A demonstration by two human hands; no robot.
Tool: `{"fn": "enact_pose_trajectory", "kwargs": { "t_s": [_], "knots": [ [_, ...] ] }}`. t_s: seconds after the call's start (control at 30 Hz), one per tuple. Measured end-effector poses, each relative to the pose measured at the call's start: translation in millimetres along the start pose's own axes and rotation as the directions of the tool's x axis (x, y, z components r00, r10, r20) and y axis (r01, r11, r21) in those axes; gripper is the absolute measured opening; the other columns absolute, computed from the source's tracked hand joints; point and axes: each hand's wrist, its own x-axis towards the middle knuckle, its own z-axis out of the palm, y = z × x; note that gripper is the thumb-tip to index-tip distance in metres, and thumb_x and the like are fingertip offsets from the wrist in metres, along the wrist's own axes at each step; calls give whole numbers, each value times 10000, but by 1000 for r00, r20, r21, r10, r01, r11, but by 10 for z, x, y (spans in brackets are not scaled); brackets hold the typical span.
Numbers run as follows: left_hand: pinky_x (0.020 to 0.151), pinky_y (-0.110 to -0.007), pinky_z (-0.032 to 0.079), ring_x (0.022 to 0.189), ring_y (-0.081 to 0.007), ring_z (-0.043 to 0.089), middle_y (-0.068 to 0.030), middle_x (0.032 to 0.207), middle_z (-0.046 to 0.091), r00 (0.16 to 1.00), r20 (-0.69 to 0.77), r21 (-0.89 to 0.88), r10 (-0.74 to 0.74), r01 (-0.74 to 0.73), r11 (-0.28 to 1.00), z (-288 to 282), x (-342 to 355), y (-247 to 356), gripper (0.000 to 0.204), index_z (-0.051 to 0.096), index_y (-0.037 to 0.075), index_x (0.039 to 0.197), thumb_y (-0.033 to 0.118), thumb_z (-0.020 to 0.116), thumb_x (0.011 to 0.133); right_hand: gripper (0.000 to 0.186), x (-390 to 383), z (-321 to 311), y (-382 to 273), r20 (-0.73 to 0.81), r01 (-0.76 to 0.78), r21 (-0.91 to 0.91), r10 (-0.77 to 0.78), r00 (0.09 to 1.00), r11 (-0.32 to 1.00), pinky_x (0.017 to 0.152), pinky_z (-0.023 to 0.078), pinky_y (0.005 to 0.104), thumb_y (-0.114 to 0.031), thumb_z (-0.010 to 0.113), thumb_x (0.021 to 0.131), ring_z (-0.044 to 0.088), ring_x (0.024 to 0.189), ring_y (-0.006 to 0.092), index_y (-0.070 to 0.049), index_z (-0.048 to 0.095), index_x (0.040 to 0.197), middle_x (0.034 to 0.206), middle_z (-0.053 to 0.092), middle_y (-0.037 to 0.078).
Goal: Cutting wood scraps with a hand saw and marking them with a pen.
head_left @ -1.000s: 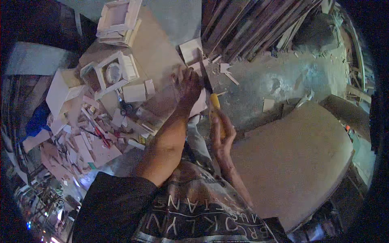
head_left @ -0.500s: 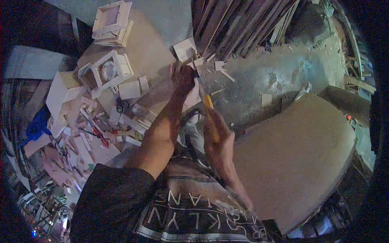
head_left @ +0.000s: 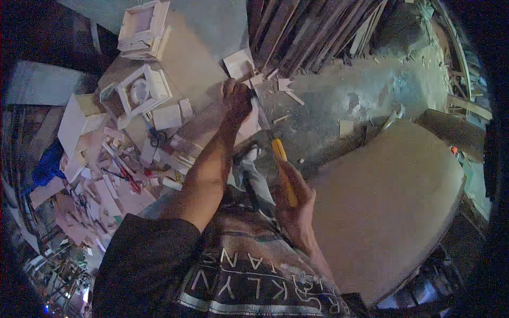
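Note:
My right hand (head_left: 294,196) is wrapped round the yellow handle of a hand tool (head_left: 279,151). Its narrow metal blade runs forward and left toward my left hand; whether it is a saw or a file I cannot tell. My left hand (head_left: 236,100) is closed at the right edge of the workbench (head_left: 196,58), its fingers curled down over a pale wood piece (head_left: 249,119). Most of that piece is hidden by the hand and forearm. Just beyond the knuckles lie a small wood block (head_left: 256,80) and a square wooden piece (head_left: 238,64).
Wooden frames (head_left: 142,93) and a stacked pair (head_left: 143,26) stand on the bench at left. Scissors (head_left: 155,139) lie near scattered offcuts (head_left: 108,185). Long boards (head_left: 302,32) lean at the back. A large brown panel (head_left: 392,196) fills the right side, and wood scraps (head_left: 294,97) litter the floor.
My right hand has drawn the yellow-handled tool back toward my body and slightly right, showing more of the blade. My left hand stays nearly where it was.

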Motion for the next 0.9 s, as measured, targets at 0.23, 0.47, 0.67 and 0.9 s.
{"fn": "enact_pose_trajectory", "kwargs": {
  "t_s": [0.23, 0.47, 0.67, 0.9],
  "knots": [
    [1029, -525, 268, 1179, -298, 448, -142, 1055, 575, 999, 32, -13, 14, -13, 1000, -232, 44, 269, 240, 577, 58, 971, 219, 572, 794, 344, 394, 128, 875, 59, -146, 310, 134, 989, 939, 678, 461, 217, -14, 559, 889, 582, 805, 99, 43, 543, 1228, 1030, 652, 94],
    [1020, -556, 278, 1153, -316, 473, -130, 1027, 594, 979, 203, -113, -37, 61, 992, -458, 156, 250, 212, 579, 56, 937, 192, 574, 774, 357, 497, 42, 772, 158, -373, 760, 405, 900, 532, 666, 454, 227, -66, 566, 903, 569, 785, 109, 51, 534, 1239, 964, 649, 96],
    [1005, -559, 285, 1106, -315, 487, -130, 960, 581, 999, -41, -53, 31, -33, 998, -150, 48, 74, 171, 570, 52, 895, 172, 574, 772, 330, 82, -57, 583, -49, 92, 156, -86, 995, 983, 896, 434, 277, -105, 545, 918, 578, 1001, 165, 46, 556, 1210, 1115, 631, 150],
    [1013, -535, 278, 1143, -309, 466, -148, 999, 579, 962, 274, 28, -15, 7, 1000, -340, 133, 228, 202, 570, 38, 905, 194, 580, 777, 320, 520, 176, 541, -5, 144, 12, -144, 990, 990, 935, 422, 319, -104, 485, 945, 564, 1064, 192, 81, 547, 1198, 1150, 612, 176]
  ]
}}
